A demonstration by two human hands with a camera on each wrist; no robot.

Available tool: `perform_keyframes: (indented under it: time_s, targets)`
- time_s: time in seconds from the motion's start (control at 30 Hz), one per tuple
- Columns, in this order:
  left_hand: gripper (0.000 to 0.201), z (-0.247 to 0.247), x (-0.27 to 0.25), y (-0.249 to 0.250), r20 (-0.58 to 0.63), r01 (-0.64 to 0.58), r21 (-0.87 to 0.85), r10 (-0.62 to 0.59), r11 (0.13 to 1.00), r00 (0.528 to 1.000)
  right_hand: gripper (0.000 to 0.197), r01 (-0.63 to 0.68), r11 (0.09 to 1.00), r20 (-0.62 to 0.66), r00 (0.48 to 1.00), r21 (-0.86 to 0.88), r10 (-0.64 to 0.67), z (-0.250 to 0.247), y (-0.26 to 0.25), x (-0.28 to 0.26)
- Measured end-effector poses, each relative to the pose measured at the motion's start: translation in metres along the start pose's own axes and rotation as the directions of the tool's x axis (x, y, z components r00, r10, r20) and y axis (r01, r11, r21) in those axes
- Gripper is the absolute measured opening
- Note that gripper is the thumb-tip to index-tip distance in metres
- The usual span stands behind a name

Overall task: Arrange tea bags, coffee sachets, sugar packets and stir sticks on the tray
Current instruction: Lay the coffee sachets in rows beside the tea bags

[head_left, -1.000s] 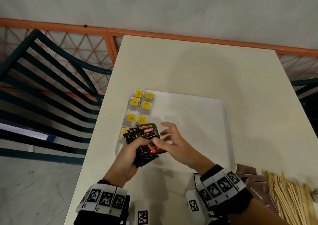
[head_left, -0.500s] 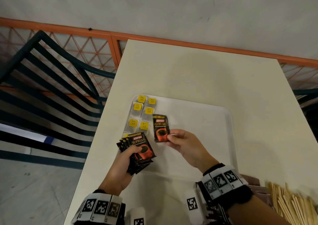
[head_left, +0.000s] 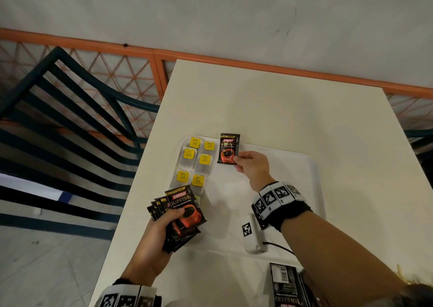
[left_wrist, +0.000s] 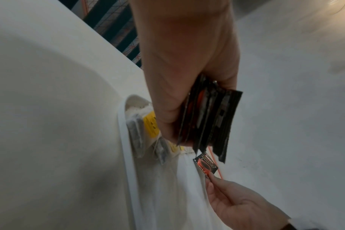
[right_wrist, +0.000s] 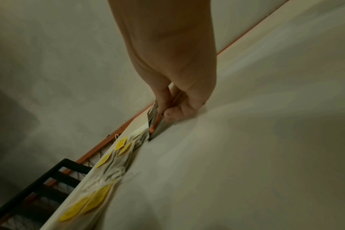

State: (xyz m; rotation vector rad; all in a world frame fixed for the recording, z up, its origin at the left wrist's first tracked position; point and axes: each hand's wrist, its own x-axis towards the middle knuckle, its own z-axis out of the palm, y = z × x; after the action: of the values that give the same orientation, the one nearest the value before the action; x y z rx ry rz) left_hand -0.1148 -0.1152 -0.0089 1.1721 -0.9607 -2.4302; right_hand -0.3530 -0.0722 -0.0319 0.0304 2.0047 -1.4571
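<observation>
A white tray (head_left: 293, 166) lies on the cream table. Several tea bags (head_left: 196, 161) with yellow tags fill its left side in two columns. My right hand (head_left: 248, 168) pinches one black coffee sachet (head_left: 229, 148) by its lower right corner, holding it over the tray's far edge, just right of the tea bags. The right wrist view shows that coffee sachet (right_wrist: 154, 119) edge-on, its far end down near the tray. My left hand (head_left: 161, 227) grips a fanned stack of coffee sachets (head_left: 185, 213) above the tray's near left corner, seen as dark sachet edges (left_wrist: 209, 124) in the left wrist view.
A dark box (head_left: 287, 285) lies at the near right of the table, beside my right forearm. A dark green slatted chair (head_left: 70, 123) stands left of the table. An orange railing (head_left: 257, 65) runs behind it. The table's left edge is close to the tray.
My right hand drew one sachet off the stack and carried it away from me to the tray's far edge beside the tea bags. My left hand has stayed near the tray's near left corner.
</observation>
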Motion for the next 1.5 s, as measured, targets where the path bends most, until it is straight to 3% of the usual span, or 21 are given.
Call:
perform_keyframes:
  time_s: [0.27,0.43,0.77,0.83,0.93,1.03,1.13,1.2,1.37,1.5]
  targets:
    - [0.043,-0.003,0.002,-0.003,-0.031,0.018,-0.024,-0.019,1.000,0.999,0.025,0.133,0.957,-0.077,0.985,-0.257,-0.157,0.010,0.006,0.014]
    - [0.028,0.000,0.004,-0.004,-0.035,0.014,-0.034,-0.015,0.999,0.999,0.017,0.165,0.919,-0.093,0.973,-0.357,-0.211,0.016,0.008,0.013]
    - [0.035,0.007,0.004,-0.003,0.002,0.014,-0.007,-0.014,1.000,1.000,0.019,0.223,0.899,-0.071,0.961,-0.376,-0.268,0.011,0.008,0.003]
    - [0.038,0.010,0.005,-0.002,0.016,0.005,0.007,-0.006,1.000,1.000,0.015,0.257,0.882,-0.010,0.959,-0.394,-0.283,0.009,0.006,-0.009]
    - [0.036,0.017,0.007,0.001,0.027,-0.006,0.022,0.005,1.000,1.000,0.018,0.260,0.853,0.248,0.955,-0.453,-0.160,0.004,0.002,-0.035]
    - [0.041,0.025,0.010,0.005,0.030,-0.022,0.030,0.021,0.999,0.999,0.032,0.222,0.858,0.520,0.852,-0.463,0.060,-0.006,-0.002,-0.063]
    - [0.042,0.029,0.011,0.005,0.021,-0.024,0.038,0.023,0.999,1.000,0.025,0.203,0.890,0.643,0.756,-0.409,0.124,-0.017,0.000,-0.080]
    - [0.040,0.031,0.011,0.004,0.012,-0.015,0.046,0.015,0.999,1.000,0.019,0.199,0.915,0.655,0.750,-0.351,0.088,-0.021,0.006,-0.084]
    - [0.035,0.028,0.008,0.002,0.087,0.058,-0.023,-0.056,0.998,0.995,0.022,0.079,0.971,0.553,0.831,-0.228,0.062,-0.026,0.016,-0.084]
    - [0.031,0.025,0.008,0.000,0.111,0.073,-0.046,-0.068,0.996,0.991,0.017,0.026,0.986,0.534,0.843,-0.168,0.069,-0.033,0.021,-0.079]
